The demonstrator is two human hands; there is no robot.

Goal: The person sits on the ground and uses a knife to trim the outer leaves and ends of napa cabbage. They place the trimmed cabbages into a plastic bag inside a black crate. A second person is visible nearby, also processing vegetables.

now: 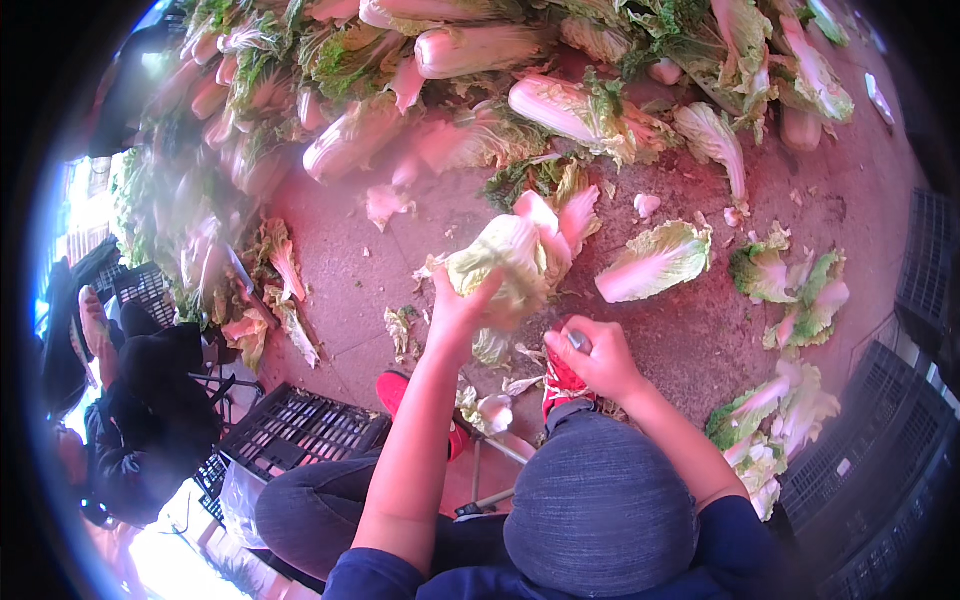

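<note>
My left hand [459, 309] grips a head of napa cabbage [499, 251] from below, thumb and fingers spread around its pale, slightly blurred leaves. Close on its right, my right hand [606, 358] is closed around a tool handle [579, 341] with a grey rounded end. The rest of that tool is hidden or blurred, so its kind is unclear. Loose cabbage leaves [555, 221] lie just beyond the held head. To the right, one large detached leaf [656, 262] rests on the concrete floor [337, 247]. Below my hands is a red shoe [562, 379] with pale laces.
Whole napa cabbages [480, 51] are heaped along the far side. Trimmed leaves [780, 420] lie at right beside stacked black crates [862, 442]. An upturned black plastic crate [300, 431] stands at left. Nearby sits another person [161, 405] in dark clothing; a knife blade [240, 270] shows there.
</note>
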